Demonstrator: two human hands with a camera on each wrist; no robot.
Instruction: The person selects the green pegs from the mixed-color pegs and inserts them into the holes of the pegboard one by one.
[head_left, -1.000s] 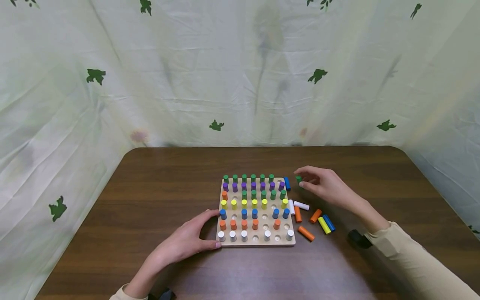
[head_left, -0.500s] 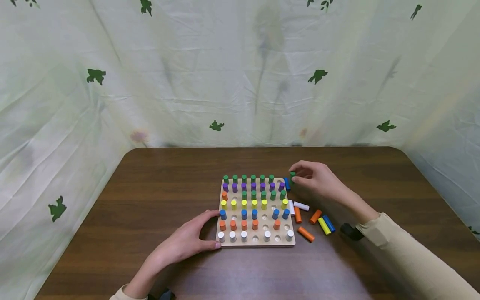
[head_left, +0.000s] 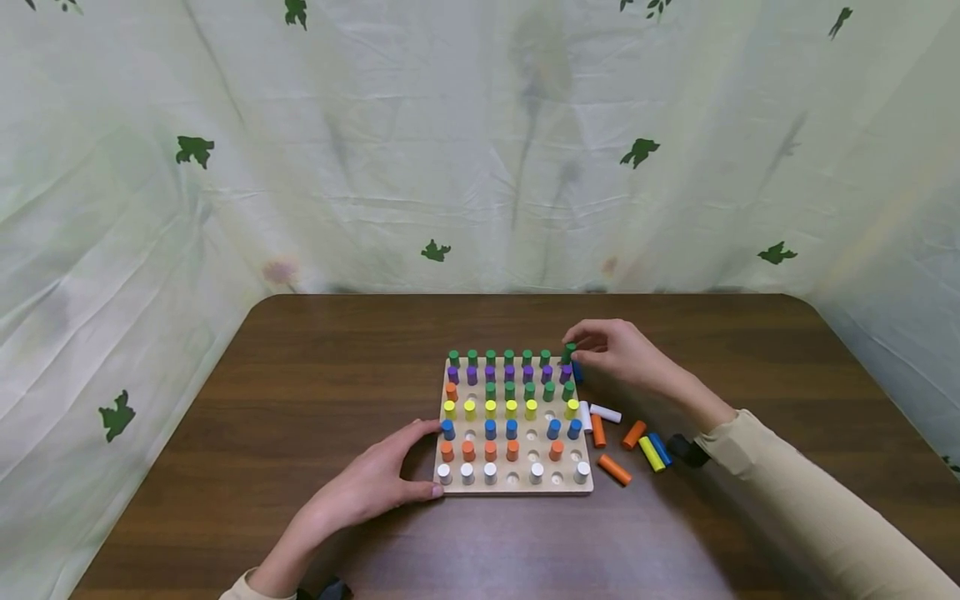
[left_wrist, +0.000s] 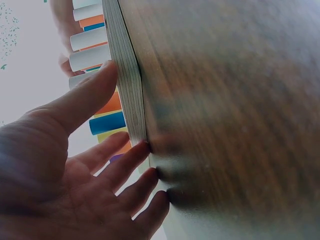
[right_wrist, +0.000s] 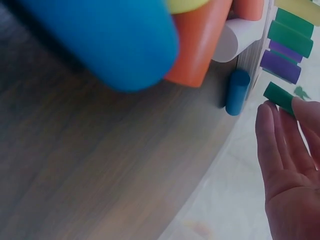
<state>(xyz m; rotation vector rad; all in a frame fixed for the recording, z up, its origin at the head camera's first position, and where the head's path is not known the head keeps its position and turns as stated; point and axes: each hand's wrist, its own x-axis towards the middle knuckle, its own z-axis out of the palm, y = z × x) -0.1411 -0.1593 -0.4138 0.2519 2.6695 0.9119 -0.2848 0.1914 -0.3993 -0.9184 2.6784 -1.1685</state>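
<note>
A light wooden pegboard [head_left: 487, 487] lies on the table with rows of green, purple, yellow, blue, orange and white pegs standing in it. My left hand [head_left: 371, 485] rests against its left side. In the left wrist view the thumb touches the board's edge [left_wrist: 126, 75] and the fairly straight fingers [left_wrist: 127, 162] lie along it. At the far right corner my right hand [head_left: 618, 354] pinches a green peg [head_left: 569, 351] between thumb and fingertips. In the right wrist view that green peg [right_wrist: 278, 97] is tilted, near the purple pegs [right_wrist: 281, 66].
Loose orange pegs [head_left: 615, 469], white pegs [head_left: 605, 413], a yellow peg [head_left: 651, 453] and a blue peg [head_left: 660, 448] lie right of the board. Another blue peg [right_wrist: 237, 92] lies beside its far right corner. A pale curtain [head_left: 480, 167] hangs behind the table.
My right hand has moved left with the green peg, from right of the board to its far right corner. The left hand stays at the board's left side.
</note>
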